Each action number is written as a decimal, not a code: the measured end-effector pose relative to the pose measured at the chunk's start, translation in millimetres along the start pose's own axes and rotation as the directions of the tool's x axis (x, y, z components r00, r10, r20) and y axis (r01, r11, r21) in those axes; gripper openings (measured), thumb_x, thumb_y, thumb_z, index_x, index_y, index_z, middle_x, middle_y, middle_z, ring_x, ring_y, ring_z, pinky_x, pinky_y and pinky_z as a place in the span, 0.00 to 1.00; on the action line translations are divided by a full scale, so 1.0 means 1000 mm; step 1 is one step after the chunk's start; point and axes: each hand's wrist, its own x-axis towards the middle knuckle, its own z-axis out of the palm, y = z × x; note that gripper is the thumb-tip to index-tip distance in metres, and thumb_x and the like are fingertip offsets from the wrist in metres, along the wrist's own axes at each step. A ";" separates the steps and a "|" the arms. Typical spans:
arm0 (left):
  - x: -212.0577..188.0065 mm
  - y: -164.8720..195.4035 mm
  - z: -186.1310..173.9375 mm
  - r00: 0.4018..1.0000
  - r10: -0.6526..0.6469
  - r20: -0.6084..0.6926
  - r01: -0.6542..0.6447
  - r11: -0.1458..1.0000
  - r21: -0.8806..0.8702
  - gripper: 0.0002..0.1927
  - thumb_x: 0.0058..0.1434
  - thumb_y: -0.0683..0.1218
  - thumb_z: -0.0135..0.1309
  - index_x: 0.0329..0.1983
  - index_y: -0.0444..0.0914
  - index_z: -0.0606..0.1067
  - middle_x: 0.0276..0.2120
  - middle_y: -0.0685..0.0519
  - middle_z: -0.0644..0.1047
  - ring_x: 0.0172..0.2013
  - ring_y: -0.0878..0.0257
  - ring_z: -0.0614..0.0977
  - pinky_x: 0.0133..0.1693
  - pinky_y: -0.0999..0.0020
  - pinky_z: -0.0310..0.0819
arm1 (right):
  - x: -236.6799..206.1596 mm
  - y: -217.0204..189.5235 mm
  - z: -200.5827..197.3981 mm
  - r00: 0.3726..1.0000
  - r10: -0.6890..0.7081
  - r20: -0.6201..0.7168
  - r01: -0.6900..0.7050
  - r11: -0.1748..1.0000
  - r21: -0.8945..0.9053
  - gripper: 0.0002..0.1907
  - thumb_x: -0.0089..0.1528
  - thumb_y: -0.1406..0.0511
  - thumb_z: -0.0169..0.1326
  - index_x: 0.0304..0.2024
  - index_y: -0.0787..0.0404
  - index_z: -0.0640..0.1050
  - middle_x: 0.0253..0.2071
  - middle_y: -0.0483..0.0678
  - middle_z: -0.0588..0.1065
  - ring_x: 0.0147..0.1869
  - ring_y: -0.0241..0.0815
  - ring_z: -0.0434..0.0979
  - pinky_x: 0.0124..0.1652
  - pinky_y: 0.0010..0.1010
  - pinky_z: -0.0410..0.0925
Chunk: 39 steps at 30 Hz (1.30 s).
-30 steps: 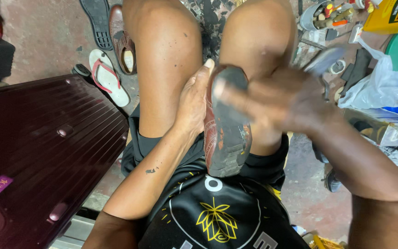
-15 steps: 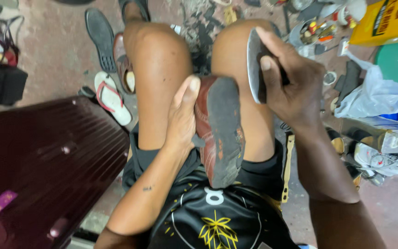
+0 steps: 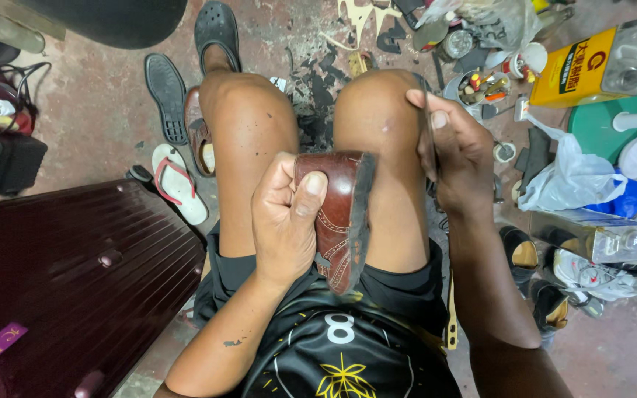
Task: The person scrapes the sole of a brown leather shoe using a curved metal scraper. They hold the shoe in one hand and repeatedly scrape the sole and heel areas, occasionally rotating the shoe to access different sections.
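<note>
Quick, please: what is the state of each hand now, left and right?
Left hand: fingers closed around a brown shoe, held on its side.
Right hand: fingers closed on a thin dark blade by the knee.

A dark maroon ribbed suitcase fills the lower left. Beside it on the stained floor lie a white flip-flop with red straps and a loose black sole. At the upper right stands a yellow rectangular can (metal cap on top), near a green round lid and a white plastic bag.
</note>
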 end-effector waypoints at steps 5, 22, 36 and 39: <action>0.006 0.009 -0.002 0.998 -0.053 0.030 0.048 0.986 0.160 0.15 0.75 0.51 0.51 0.47 0.33 0.72 0.38 0.52 0.79 0.37 0.72 0.78 0.41 0.75 0.75 | -0.005 -0.012 0.001 0.997 -0.079 0.008 0.080 0.991 -0.106 0.23 0.77 0.57 0.45 0.63 0.68 0.76 0.29 0.39 0.70 0.28 0.27 0.64 0.33 0.18 0.59; 0.030 -0.057 -0.036 0.853 -0.516 0.078 0.517 0.816 -0.260 0.20 0.74 0.54 0.47 0.54 0.31 0.74 0.41 0.48 0.81 0.37 0.65 0.82 0.42 0.68 0.79 | 0.011 -0.028 0.043 0.823 -0.471 0.317 0.488 0.302 -0.819 0.18 0.72 0.65 0.59 0.64 0.53 0.76 0.43 0.47 0.82 0.34 0.44 0.80 0.36 0.31 0.71; 0.028 -0.067 -0.039 0.853 -0.522 0.018 0.499 0.804 -0.322 0.17 0.73 0.53 0.51 0.52 0.34 0.76 0.38 0.52 0.82 0.34 0.68 0.82 0.39 0.70 0.79 | 0.006 -0.008 0.037 0.775 -0.420 0.473 0.581 0.178 -0.794 0.22 0.71 0.61 0.65 0.65 0.57 0.77 0.28 0.43 0.69 0.26 0.39 0.68 0.28 0.33 0.62; 0.027 -0.070 -0.041 0.863 -0.505 0.014 0.482 0.814 -0.325 0.16 0.74 0.53 0.52 0.49 0.34 0.76 0.37 0.52 0.81 0.33 0.67 0.82 0.39 0.69 0.80 | 0.001 -0.006 0.034 0.766 -0.395 0.508 0.611 0.202 -0.765 0.22 0.71 0.62 0.65 0.65 0.57 0.77 0.29 0.43 0.70 0.27 0.39 0.69 0.29 0.34 0.63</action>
